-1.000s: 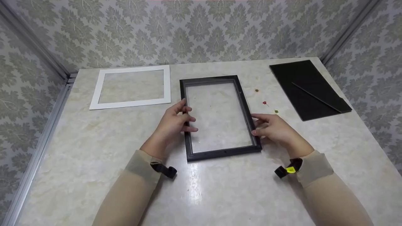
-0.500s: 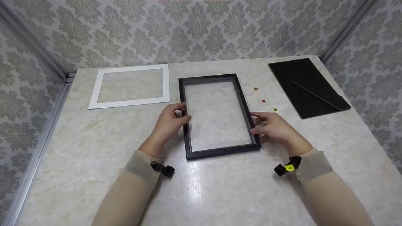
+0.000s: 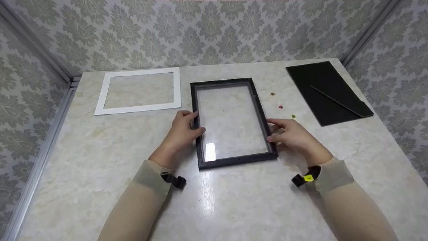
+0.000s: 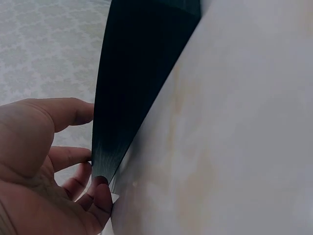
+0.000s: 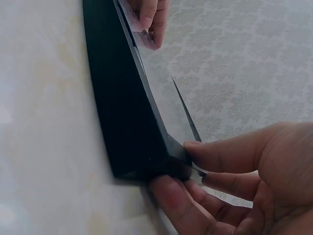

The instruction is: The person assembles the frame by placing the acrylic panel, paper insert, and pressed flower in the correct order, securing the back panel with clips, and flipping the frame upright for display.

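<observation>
A black picture frame (image 3: 239, 160) lies upright to me in the middle of the table, with a clear pane (image 3: 230, 120) inside it that shows a bright reflection near its lower left corner. My left hand (image 3: 182, 130) holds its left side, thumb over the top of the rail; the left wrist view shows fingertips (image 4: 100, 188) curled at the rail's lower edge. On the opposite side, my right hand (image 3: 289, 134) grips the right rail near the lower corner. Its thumb (image 5: 220, 152) is on top and other fingers reach beneath, as the right wrist view shows.
A white mat border (image 3: 142, 108) lies at the back left. Several small dried flowers (image 3: 281, 107) are right of the frame. Farther right lies a black backing board (image 3: 307, 75) with a fold-out flap (image 3: 337, 100). A patterned wall (image 3: 210, 33) stands behind the table.
My left hand's fingers have drawn back from over the pane to the frame's left side, leaving the thumb on top. A bright reflection has appeared on the pane. My right hand keeps its grip.
</observation>
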Demonstrator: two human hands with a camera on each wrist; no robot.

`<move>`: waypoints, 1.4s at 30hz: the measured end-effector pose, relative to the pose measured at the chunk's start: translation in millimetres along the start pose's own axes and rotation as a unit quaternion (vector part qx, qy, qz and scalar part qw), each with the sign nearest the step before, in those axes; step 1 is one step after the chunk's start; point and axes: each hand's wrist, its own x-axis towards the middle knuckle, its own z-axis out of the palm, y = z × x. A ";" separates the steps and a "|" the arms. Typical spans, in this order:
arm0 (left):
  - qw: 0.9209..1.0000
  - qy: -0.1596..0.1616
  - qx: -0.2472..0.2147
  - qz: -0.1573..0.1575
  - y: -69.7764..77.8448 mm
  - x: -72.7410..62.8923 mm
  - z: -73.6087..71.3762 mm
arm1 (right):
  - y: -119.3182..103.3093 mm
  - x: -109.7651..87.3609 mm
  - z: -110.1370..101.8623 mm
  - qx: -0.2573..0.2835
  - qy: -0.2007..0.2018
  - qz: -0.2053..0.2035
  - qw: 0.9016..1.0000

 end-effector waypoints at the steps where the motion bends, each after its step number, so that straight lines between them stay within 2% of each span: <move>1: 1.000 0.000 0.004 0.004 0.0 0.1 0.4 | 0.1 0.0 -0.1 -0.004 0.001 0.000 1.000; 6: 1.000 0.003 0.018 0.017 -0.8 0.1 1.6 | 1.4 0.0 -0.9 -0.012 0.002 -0.001 1.000; 12: 1.000 0.002 0.028 0.014 -1.4 0.8 2.5 | 1.1 0.7 -0.5 -0.014 0.001 -0.003 1.000; 22: 1.000 0.002 0.002 -0.002 -1.4 2.6 3.9 | -0.7 0.8 -1.9 -0.002 0.010 -0.002 1.000; 25: 1.000 0.007 -0.006 -0.001 -3.3 2.3 3.7 | -1.5 0.7 -8.6 0.022 0.044 -0.008 0.999; 27: 1.000 0.012 -0.012 0.001 -4.4 1.9 3.1 | -2.1 0.7 -16.4 0.047 0.083 -0.018 0.995; 32: 0.999 0.023 -0.027 0.012 -7.2 3.0 2.1 | 4.6 1.8 -44.3 0.103 0.200 -0.042 0.973; 35: 0.999 0.030 -0.030 0.013 -8.8 4.0 0.3 | 13.5 5.1 -58.7 0.109 0.246 -0.038 0.962; 38: 0.999 0.036 -0.028 0.012 -9.6 4.6 -1.2 | 23.2 8.3 -69.2 0.096 0.257 -0.020 0.961; 42: 0.999 0.038 -0.034 0.014 -10.2 5.0 -1.0 | 32.5 8.5 -81.7 0.038 0.219 0.022 0.975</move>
